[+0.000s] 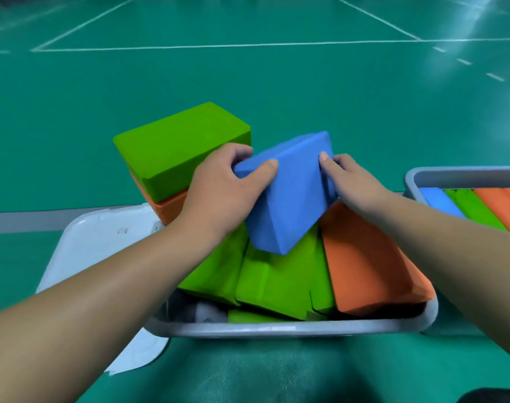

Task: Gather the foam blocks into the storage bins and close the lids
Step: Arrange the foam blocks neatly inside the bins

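A blue foam block (288, 199) is tilted above the grey storage bin (291, 328). My left hand (227, 184) grips its left end and my right hand (352, 181) grips its right end. Below it in the bin lie green blocks (277, 280) and an orange block (370, 263), leaning at angles. Behind the bin, a green block (178, 146) sits stacked on an orange block (172, 207) on the floor. A white lid (96, 245) lies flat to the left of the bin.
A second grey bin (451, 175) at the right edge holds blue, green and orange blocks standing in a row. The green sports floor with white court lines stretches beyond. A dark object shows at the bottom right corner.
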Demonstrator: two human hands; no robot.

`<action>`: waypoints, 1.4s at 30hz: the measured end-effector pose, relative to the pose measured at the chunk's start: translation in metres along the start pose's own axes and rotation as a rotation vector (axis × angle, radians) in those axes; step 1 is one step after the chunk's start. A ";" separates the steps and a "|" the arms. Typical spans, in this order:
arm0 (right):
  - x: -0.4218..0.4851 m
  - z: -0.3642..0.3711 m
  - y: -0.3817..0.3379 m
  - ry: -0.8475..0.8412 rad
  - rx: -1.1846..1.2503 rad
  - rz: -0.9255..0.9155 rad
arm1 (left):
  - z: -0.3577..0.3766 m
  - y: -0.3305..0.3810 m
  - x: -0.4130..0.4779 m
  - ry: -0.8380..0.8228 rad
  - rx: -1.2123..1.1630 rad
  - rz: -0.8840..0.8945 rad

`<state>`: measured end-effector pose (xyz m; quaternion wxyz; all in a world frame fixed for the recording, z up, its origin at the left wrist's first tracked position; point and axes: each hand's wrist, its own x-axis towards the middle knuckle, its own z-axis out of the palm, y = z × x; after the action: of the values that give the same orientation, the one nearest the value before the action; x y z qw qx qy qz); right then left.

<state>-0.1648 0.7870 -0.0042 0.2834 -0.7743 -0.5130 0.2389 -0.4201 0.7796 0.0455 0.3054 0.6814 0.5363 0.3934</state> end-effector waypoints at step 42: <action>0.012 0.040 -0.061 0.050 -0.124 -0.160 | -0.058 0.031 0.033 0.033 0.704 0.646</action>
<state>-0.2268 0.8249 0.0074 0.2657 -0.7526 -0.5798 0.1641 -0.4512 0.8040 0.1071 -0.0906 0.8689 0.4027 0.2733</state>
